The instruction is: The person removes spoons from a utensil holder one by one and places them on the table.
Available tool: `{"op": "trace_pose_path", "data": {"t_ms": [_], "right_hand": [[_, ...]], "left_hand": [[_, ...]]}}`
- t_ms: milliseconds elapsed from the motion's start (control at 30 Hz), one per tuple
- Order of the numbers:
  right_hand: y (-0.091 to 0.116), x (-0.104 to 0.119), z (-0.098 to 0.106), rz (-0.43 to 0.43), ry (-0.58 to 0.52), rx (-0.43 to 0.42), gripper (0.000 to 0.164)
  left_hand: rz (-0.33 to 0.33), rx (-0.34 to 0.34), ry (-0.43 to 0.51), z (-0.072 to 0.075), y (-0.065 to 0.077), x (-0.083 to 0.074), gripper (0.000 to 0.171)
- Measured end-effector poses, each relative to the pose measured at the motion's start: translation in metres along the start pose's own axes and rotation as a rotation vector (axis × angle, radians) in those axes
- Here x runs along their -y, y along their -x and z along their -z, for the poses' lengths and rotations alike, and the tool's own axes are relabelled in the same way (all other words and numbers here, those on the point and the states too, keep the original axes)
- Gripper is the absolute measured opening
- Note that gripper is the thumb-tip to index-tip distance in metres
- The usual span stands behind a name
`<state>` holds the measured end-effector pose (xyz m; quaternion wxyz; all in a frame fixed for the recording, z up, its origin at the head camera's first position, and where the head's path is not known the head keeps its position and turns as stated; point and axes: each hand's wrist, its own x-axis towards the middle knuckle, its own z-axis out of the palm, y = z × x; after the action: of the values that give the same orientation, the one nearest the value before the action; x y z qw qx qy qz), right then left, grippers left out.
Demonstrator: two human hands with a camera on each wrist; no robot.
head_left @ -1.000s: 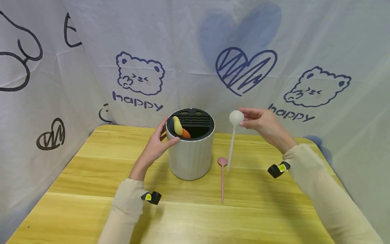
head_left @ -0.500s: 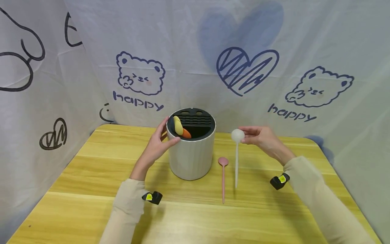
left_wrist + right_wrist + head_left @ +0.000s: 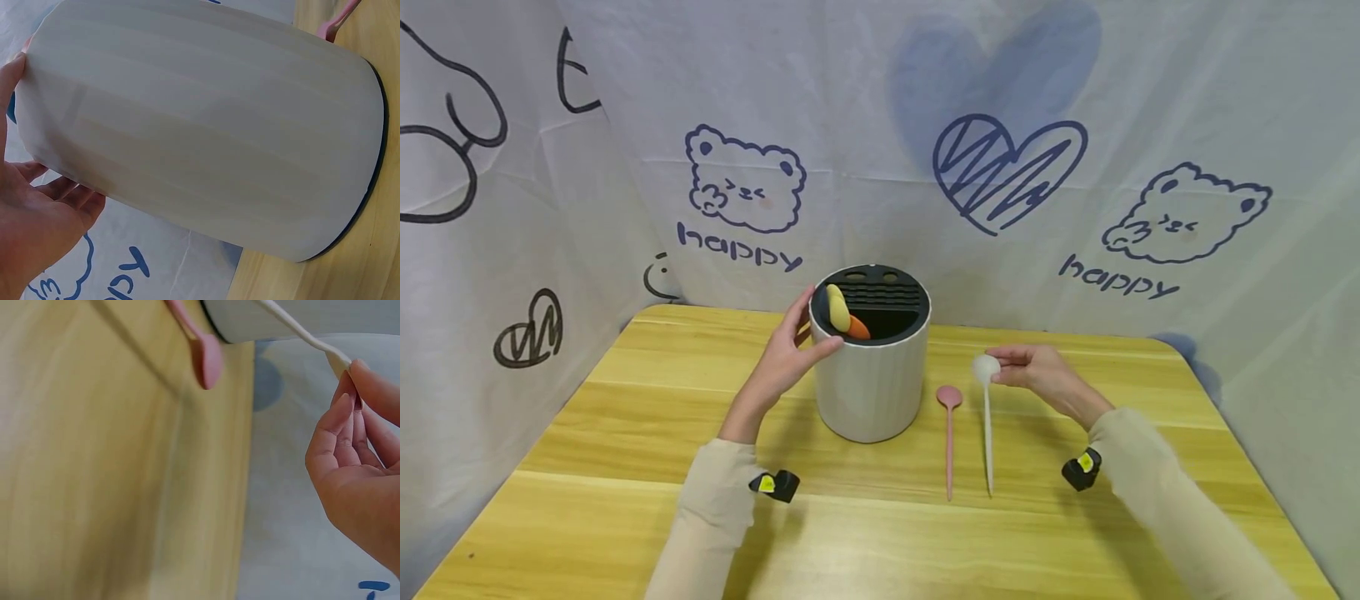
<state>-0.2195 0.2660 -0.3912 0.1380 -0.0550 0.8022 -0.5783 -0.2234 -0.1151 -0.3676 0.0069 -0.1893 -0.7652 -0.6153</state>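
My left hand point(image 3: 784, 360) holds the upper left side of a white ribbed utensil holder point(image 3: 869, 392), thumb at the front of its rim, fingers round the side. The holder stands upright and has a black slotted lid point(image 3: 880, 293). Yellow point(image 3: 838, 310), orange point(image 3: 858, 327) and dark blue utensil heads stick out at the lid's left. Pinched by its bowl between thumb and fingers of my right hand point(image 3: 1043, 377) is a white spoon point(image 3: 988, 437), its handle slanting down toward the table. Just left of it a pink spoon point(image 3: 950, 442) lies flat, bowl away from me.
The wooden table point(image 3: 880, 542) ends at a white cloth point(image 3: 865, 208) with printed bears and hearts, which hangs behind it and along the sides. In the right wrist view the pink spoon's bowl point(image 3: 210, 361) lies near the foot of the holder.
My right hand has come down and nearer with the white spoon, whose handle now lies almost parallel to the pink spoon. The left hand and holder have stayed in place.
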Motion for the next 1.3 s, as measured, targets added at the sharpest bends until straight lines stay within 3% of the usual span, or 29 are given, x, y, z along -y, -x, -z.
{"op": "trace_pose_path", "data": {"t_ms": [333, 667, 1300], "right_hand": [[-0.003, -0.020, -0.010, -0.043, -0.027, -0.011, 0.051], [-0.007, -0.034, -0.012, -0.109, 0.017, -0.035, 0.054], [-0.015, -0.055, -0.017, -0.097, 0.018, -0.010, 0.052]], "left_hand": [[0.004, -0.005, -0.001, 0.001, 0.001, -0.001, 0.082], [0.000, -0.001, -0.006, 0.001, 0.001, 0.000, 0.081], [0.008, 0.006, -0.009, 0.002, 0.000, -0.001, 0.081]]}}
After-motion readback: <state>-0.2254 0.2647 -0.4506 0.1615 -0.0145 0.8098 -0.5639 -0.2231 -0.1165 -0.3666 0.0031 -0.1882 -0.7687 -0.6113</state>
